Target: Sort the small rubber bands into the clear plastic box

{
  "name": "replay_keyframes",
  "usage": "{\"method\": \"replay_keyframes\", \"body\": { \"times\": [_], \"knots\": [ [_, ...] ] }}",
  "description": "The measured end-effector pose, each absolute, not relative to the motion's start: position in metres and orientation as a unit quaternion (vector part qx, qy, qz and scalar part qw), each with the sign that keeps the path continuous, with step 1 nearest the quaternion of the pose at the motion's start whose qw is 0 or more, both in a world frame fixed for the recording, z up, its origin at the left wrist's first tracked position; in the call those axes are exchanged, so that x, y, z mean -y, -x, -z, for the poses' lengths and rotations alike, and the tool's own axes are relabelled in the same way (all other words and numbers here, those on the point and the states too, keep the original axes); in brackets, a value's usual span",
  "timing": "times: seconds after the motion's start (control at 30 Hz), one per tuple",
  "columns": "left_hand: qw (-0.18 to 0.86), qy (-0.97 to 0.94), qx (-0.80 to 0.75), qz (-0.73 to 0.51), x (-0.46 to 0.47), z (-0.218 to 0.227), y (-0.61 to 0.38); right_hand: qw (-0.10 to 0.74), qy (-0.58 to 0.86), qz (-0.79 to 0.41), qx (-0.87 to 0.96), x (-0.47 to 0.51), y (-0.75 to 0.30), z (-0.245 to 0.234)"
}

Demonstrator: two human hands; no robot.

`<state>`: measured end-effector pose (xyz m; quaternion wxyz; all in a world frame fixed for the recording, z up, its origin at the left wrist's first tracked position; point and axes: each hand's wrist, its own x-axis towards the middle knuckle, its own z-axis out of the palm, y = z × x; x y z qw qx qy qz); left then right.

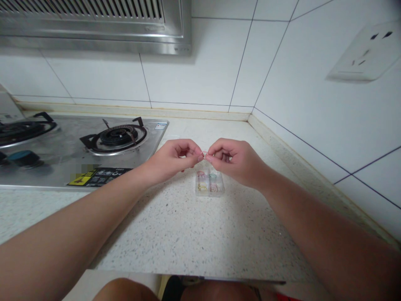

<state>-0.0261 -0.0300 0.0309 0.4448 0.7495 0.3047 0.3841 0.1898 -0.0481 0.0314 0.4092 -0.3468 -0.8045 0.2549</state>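
Note:
My left hand (173, 158) and my right hand (239, 161) meet above the countertop, thumb and forefinger pinched on each. Between the fingertips shows a thin reddish band (204, 153), gripped at both ends; most of it is hidden by the fingers. Just below and nearer to me, a small clear plastic case (209, 195) lies on the counter. Its compartments hold thin looped pieces in red, green and yellow, too small to make out exactly. The right hand covers part of the case's far edge.
On the left, a steel gas stove (72, 167) with black burners (119, 134) is set into the speckled countertop (175, 234). A range hood (94, 42) hangs above it. Tiled walls close the back and right, with a socket (366, 54) on the right.

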Motion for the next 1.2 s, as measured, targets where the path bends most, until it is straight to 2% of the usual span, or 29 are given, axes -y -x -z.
{"method": "replay_keyframes", "body": {
  "times": [1.2],
  "knots": [
    [0.448, -0.742, -0.305, -0.394, 0.0320, -0.0304, 0.0244, 0.389, 0.335, -0.253, 0.820, 0.0501, -0.1903, -0.0359]
  ]
}}
